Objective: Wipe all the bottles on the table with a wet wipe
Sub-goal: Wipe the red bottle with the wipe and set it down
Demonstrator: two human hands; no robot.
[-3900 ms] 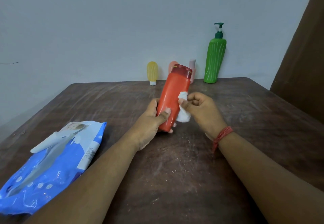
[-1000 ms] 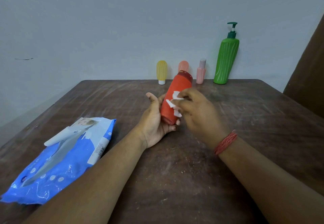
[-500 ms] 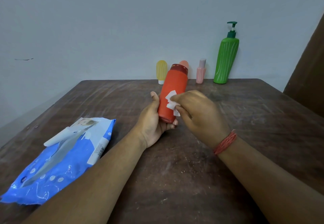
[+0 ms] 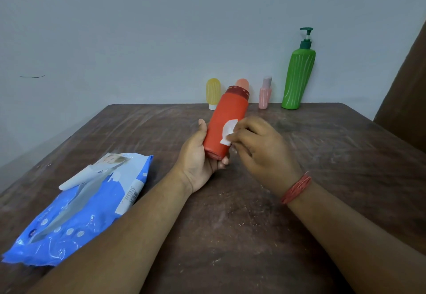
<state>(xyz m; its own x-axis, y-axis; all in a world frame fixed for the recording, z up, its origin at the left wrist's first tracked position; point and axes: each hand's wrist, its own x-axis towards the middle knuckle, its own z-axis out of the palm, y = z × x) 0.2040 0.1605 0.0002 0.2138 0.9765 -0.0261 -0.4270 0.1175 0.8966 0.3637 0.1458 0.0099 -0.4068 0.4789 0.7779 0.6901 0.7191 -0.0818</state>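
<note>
Gripping the lower end of the red bottle [image 4: 227, 118] from below, the left hand [image 4: 198, 157] held it lifted above the middle of the wooden table [image 4: 322, 167], its dark red cap tilted up and away toward the wall, the thumb up along its left side and the fingers curled under its base. The right hand [image 4: 260, 148], with a red thread band [image 4: 296, 187] on its wrist, pinched a small white wet wipe [image 4: 228, 132] in curled fingers and pressed it against the bottle's lower right side. At the far edge of the table, against the wall, stood a yellow bottle [image 4: 213, 93], an orange bottle [image 4: 242, 83] mostly hidden behind the red one, a small pink bottle [image 4: 265, 93] and a tall green pump bottle [image 4: 298, 74], all upright and well apart from the hands. A blue pack of wipes [image 4: 78, 206] lay on the table's near left side, its flap lifted open.
</note>
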